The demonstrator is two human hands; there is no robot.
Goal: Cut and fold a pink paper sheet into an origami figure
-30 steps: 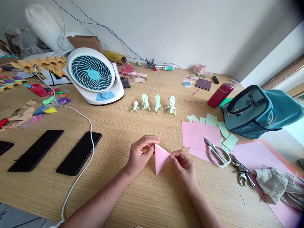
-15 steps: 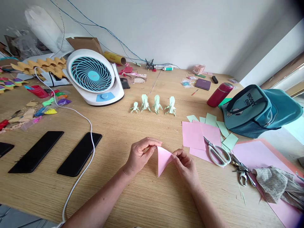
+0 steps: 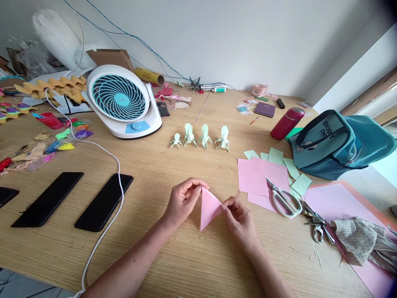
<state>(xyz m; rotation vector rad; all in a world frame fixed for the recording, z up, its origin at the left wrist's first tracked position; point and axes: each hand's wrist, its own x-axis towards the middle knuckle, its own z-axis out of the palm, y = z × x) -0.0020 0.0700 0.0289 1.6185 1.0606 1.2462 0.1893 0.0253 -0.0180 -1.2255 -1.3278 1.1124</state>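
Between my hands is a pink sheet of paper [image 3: 210, 210], folded into a triangle with one point hanging down. My left hand [image 3: 185, 198] pinches its upper left corner between thumb and fingers. At the right corner, my right hand [image 3: 240, 217] grips the paper between thumb and forefinger. Beyond them stand several folded pale green paper figures [image 3: 204, 135] with thin legs. To the right of my right hand lie flat pink sheets [image 3: 252, 176], with white-handled scissors [image 3: 285, 203] resting partly on them.
Small green paper pieces [image 3: 300, 184] and a bunch of keys [image 3: 316, 225] lie at right, near a grey cloth [image 3: 356, 240]. A red bottle [image 3: 287, 123] and teal backpack [image 3: 325, 142] stand behind. At left are a fan [image 3: 122, 101], black phones [image 3: 104, 202] and a white cable [image 3: 116, 211].
The folded pink paper has shifted slightly left and turned more of its face toward me. Both hands moved a little left with it, keeping their pinches.
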